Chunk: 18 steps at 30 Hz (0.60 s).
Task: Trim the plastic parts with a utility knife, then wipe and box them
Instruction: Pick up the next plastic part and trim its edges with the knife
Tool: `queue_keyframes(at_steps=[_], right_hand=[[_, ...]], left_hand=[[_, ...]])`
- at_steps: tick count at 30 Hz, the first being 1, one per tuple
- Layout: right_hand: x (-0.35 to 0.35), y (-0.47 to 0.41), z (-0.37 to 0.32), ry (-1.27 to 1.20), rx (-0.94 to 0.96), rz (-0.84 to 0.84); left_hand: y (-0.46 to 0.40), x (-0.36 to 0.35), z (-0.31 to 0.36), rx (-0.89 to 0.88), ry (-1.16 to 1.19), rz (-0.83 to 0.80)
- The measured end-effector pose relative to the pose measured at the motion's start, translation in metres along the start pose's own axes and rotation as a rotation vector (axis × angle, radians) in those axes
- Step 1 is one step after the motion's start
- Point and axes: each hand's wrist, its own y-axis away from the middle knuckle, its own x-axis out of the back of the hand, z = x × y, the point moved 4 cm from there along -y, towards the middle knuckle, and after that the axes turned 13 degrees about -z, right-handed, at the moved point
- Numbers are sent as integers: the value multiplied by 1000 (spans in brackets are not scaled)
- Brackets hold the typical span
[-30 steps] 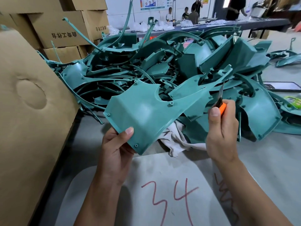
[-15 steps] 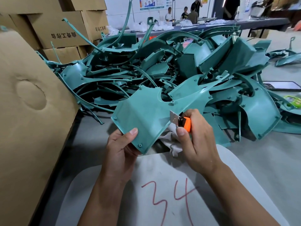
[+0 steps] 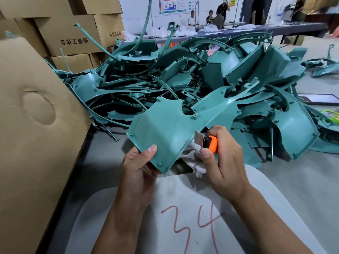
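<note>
Head camera looks forward and down, close over the table [image 3: 302, 189].

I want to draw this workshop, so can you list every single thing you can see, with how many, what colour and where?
held plastic part: one, teal, front centre
pile of plastic parts: too many to count, teal, behind the held part
utility knife: one, orange with a silver blade, at the held part's right edge
cloth: one, off-white, under the held part
table: one, grey, under everything
board marked 34: one, pale grey, front edge
cardboard boxes: several, brown, back left
cardboard sheet: one, brown, left
people: several, far back
left hand: one, grips the part's lower corner
right hand: one, grips the knife
</note>
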Motion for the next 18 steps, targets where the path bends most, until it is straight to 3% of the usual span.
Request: queue_keyframes(at_steps=[5,12,18], right_hand=[[6,1,10,89,-99,37],[7,3,11,126,-93,68],[10,3,11,-201,-55,16]], left_hand=[[0,1,2,3,-27,-23],[0,3,4,20,-36,-12],[0,-1,5,60,23,20]])
